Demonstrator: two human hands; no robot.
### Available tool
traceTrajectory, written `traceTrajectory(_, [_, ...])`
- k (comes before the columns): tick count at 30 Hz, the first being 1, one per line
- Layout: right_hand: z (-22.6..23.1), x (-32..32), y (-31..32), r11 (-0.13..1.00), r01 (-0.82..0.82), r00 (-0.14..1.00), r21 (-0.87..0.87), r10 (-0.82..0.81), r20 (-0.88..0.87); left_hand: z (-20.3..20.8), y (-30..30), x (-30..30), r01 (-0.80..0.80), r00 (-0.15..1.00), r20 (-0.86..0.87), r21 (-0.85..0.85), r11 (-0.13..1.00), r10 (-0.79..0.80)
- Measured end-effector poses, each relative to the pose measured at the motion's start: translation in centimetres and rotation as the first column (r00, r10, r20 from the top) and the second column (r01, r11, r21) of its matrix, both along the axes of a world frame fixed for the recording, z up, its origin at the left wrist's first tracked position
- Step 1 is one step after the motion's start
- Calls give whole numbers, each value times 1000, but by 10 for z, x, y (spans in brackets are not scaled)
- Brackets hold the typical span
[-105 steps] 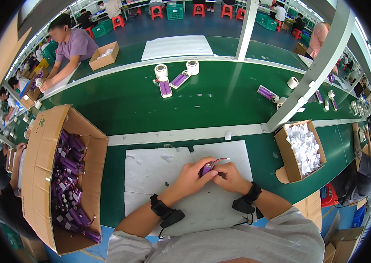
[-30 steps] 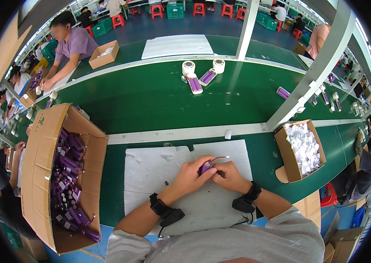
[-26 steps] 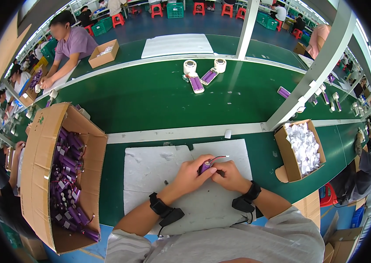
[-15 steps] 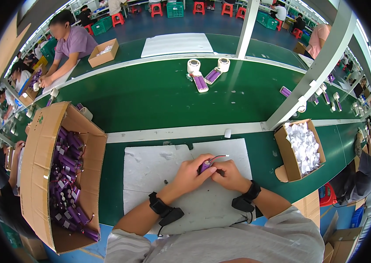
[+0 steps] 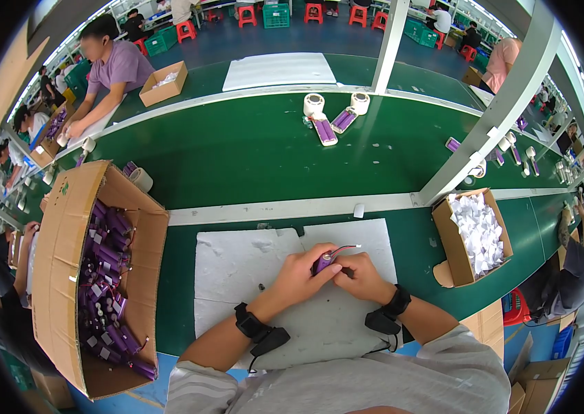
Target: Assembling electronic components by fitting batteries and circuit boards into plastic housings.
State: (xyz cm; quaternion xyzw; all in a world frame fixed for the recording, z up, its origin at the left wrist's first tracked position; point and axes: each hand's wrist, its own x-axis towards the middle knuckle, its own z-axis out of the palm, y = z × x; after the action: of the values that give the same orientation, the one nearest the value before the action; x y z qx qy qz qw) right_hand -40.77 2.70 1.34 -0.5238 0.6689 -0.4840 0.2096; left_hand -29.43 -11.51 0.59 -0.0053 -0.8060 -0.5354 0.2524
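Note:
A purple battery pack (image 5: pixel 323 261) with thin wires and a small white connector (image 5: pixel 357 246) is gripped in my left hand (image 5: pixel 295 279), its fingers wrapped round it and the thumb along its side. Right beside it, my right hand (image 5: pixel 364 277) is closed in a pinch against the left thumb. Whatever lies between its fingertips is hidden. Both hands are above a white foam sheet (image 5: pixel 236 265) on the green bench. Each wrist wears a black strap with a small black unit.
To the left stands a tall cardboard box (image 5: pixel 57 276) of purple battery packs. A smaller carton (image 5: pixel 456 252) at right holds white paper pieces. Beyond a pale rail (image 5: pixel 271 210), white round-headed devices (image 5: pixel 314 105) with purple cells lie on the green belt. A slanted post (image 5: pixel 492 110) rises at right.
The white devices with purple cells on the green belt have shifted a little to the right. My hands and the battery pack have barely moved.

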Motion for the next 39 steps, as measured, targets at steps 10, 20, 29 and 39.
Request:
traceTrajectory(10, [2,1,-1,1000,9,1000,2,-9,-3,0,-2,1,-5,1000,27,-2,1000,5])
traceTrajectory(20, [2,0,-1,1000,7,1000,4,-7,15,-2,-1,0,-5,1000,12,-2,1000,5])
traceTrajectory(29, [5,2,-2,1000,11,1000,5,-11,6,-1,-2,1,-1,1000,15,-4,1000,2])
traceTrajectory(39, [4,3,-3,1000,13,1000,0,-13,21,-3,-3,0,2,1000,-15,1,1000,-1])
